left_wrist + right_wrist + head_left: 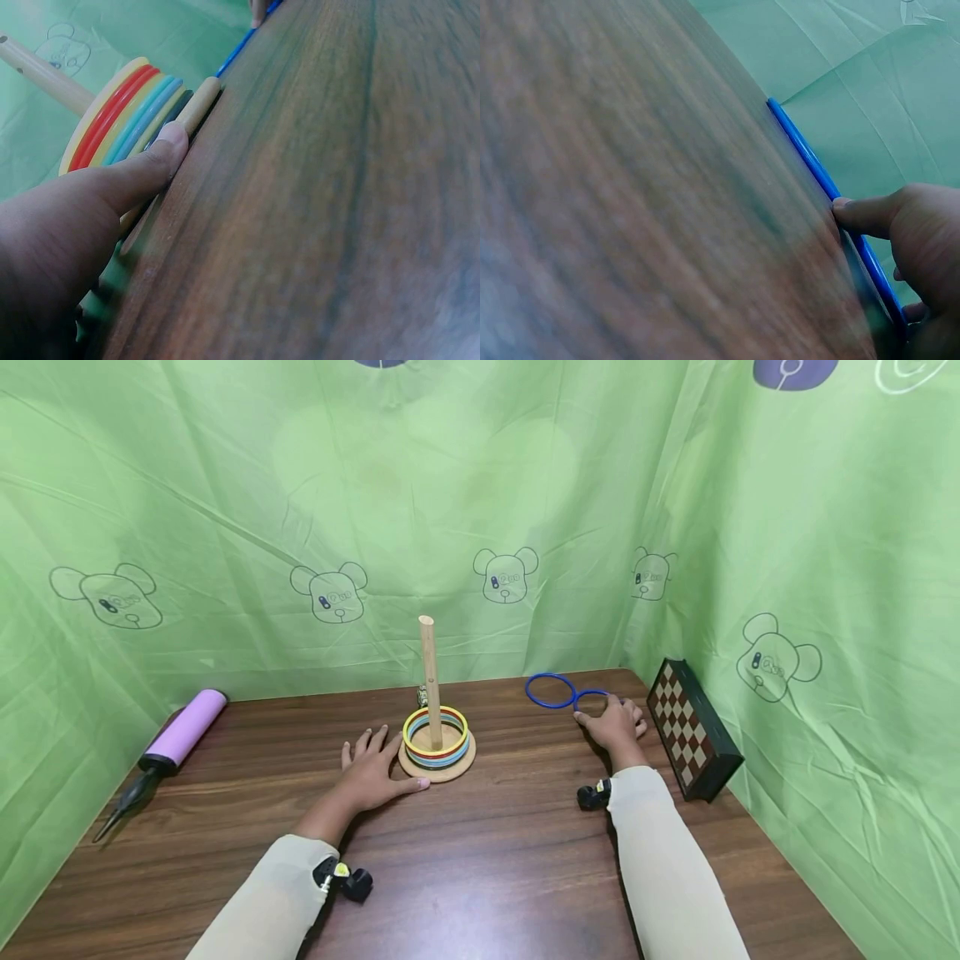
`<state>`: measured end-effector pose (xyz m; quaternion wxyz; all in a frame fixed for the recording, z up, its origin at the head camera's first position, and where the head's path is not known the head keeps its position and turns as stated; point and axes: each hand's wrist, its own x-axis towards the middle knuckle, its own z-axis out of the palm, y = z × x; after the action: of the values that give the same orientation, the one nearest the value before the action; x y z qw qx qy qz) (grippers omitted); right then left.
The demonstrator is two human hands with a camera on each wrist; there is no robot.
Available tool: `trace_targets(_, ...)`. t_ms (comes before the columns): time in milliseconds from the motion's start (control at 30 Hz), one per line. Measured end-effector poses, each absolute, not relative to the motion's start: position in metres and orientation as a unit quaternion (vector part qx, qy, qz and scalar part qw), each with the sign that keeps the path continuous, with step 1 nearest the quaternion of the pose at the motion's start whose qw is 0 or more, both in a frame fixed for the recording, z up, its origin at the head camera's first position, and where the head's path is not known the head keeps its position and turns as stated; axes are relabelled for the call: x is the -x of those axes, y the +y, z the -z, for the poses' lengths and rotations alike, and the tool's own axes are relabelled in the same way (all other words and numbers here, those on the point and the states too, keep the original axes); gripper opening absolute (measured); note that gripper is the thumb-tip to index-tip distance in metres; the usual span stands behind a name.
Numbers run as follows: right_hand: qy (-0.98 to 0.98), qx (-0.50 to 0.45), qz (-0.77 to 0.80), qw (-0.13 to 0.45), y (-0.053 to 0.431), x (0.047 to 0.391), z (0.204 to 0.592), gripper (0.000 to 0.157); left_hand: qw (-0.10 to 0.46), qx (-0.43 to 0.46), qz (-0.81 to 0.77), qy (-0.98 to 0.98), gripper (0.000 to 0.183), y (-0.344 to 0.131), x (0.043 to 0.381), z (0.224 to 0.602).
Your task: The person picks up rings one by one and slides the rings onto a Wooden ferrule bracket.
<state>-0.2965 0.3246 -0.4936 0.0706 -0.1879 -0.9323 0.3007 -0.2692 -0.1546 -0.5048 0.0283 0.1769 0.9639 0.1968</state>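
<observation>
In the head view a wooden ring-toss stand (430, 668) rises upright from a round base. Yellow, red, light blue and dark rings (442, 759) are stacked around its peg. My left hand (369, 779) rests beside it with fingers spread, the thumb (171, 139) right at the edge of the base. Farther right, two blue rings lie flat at the back of the table: a left ring (550, 707) and a right ring (589, 692), close side by side. My right hand (617, 727) holds the right ring, thumb at its near edge, with the other fingers partly hidden.
A folded chessboard case (690, 735) stands on its side at the right table edge. At the left lies a purple hand pump (187, 727) with a black nozzle. A small patterned object (422, 696) sits behind the peg. Green curtain (420, 527) surrounds the wooden table (480, 860).
</observation>
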Motion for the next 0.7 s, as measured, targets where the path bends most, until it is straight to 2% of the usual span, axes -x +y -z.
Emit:
trace_targets(367, -0.914, 0.175, -0.332, 0.153, 0.320, 0.296, 0.495, 0.091, 0.033, -0.173, -0.201, 0.964, 0.119, -0.157, 0.268, 0.507)
trace_targets(700, -0.906, 0.095, -0.361, 0.198, 0.289, 0.301, 0.478, 0.088, 0.031, -0.174, -0.202, 0.963, 0.121, -0.156, 0.270, 0.507)
